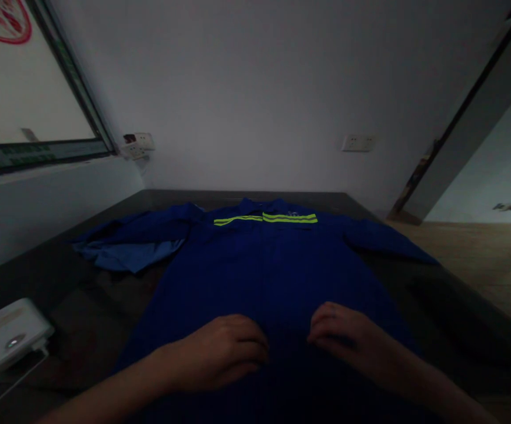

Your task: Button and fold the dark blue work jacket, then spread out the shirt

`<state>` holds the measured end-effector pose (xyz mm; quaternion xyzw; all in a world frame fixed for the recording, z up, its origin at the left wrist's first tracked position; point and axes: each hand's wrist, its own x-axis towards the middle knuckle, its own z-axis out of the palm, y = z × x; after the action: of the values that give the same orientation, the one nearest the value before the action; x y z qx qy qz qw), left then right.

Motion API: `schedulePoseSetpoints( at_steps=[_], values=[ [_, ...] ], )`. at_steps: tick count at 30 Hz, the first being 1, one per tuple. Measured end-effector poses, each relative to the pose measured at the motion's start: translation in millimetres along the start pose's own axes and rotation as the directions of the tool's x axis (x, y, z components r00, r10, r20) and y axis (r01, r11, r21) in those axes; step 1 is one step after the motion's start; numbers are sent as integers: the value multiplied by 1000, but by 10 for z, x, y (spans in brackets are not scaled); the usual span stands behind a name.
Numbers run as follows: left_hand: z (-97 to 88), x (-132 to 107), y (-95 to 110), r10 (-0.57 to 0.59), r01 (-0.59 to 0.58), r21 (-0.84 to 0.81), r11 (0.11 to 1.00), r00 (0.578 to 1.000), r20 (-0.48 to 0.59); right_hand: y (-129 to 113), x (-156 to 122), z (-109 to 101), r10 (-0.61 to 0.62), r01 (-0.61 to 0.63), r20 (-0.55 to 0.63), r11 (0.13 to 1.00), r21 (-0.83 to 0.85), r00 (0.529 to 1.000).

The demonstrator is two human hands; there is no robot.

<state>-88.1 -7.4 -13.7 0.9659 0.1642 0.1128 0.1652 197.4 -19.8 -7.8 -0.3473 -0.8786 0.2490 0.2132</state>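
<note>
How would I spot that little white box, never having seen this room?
Start at the dark table that fills the lower view, with a blue shirt spread across it. Left of the shirt, near the table's left edge, lies the white box. It is the only white thing on the table, and a cable runs from it.

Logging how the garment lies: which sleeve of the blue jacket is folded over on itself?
The left sleeve: it is doubled over and rumpled, showing a paler layer of cloth underneath. The right sleeve lies stretched out flat on the table.
</note>
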Motion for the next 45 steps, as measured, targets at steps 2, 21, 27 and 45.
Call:
schedulePoseSetpoints(
  at_steps=[2,21,27,45],
  values=[
    [97,161,-178,60,-60,7,998,997,47,138,191,-60,1,-1,15,999,-32,1000],
    [413,306,-194,63,-53,-49,997,966,249,1037,1457,728,229,-210,0,892,-400,973],
    [466,253,-84,77,-70,-38,997,964,253,1035,1344,831,203,-195,-24,891,-410,979],
    [582,216,24,34,-36,3,999,963,268,948,1249,875,202,-196,-29,894,-402,979]
  ],
)
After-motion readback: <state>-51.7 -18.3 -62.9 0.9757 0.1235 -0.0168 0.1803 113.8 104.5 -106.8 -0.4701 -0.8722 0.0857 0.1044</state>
